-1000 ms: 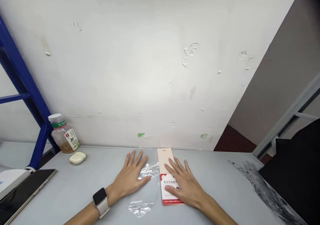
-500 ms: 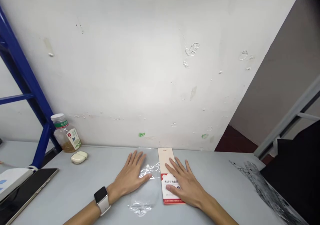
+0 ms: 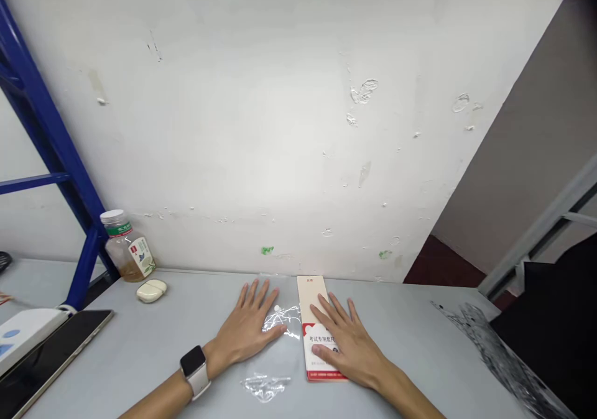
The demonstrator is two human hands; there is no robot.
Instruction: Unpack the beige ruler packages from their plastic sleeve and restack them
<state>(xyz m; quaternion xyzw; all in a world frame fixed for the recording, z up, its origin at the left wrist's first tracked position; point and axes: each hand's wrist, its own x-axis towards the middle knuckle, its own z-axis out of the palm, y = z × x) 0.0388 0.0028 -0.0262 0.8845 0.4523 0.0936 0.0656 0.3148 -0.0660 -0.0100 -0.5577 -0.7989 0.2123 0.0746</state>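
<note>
Head view: left hand [image 3: 245,331] lies flat, fingers spread open, pressing on the edge of a clear plastic sleeve [image 3: 265,385]. Right hand [image 3: 351,344] lies spread on a red-and-cream booklet [image 3: 311,301], gripping nothing. Both are on a grey desk [image 3: 140,338]. Risk: palm pressure could slide or crease the slick film; its edges are hard to make out.

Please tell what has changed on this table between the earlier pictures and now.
Only the head camera's view shifted slightly, so everything sits a little further right in the picture. Nothing was taken hold of or let go: the left hand stays flat with its thumb on the clear plastic sheet, and the right hand stays on the booklet.
</note>
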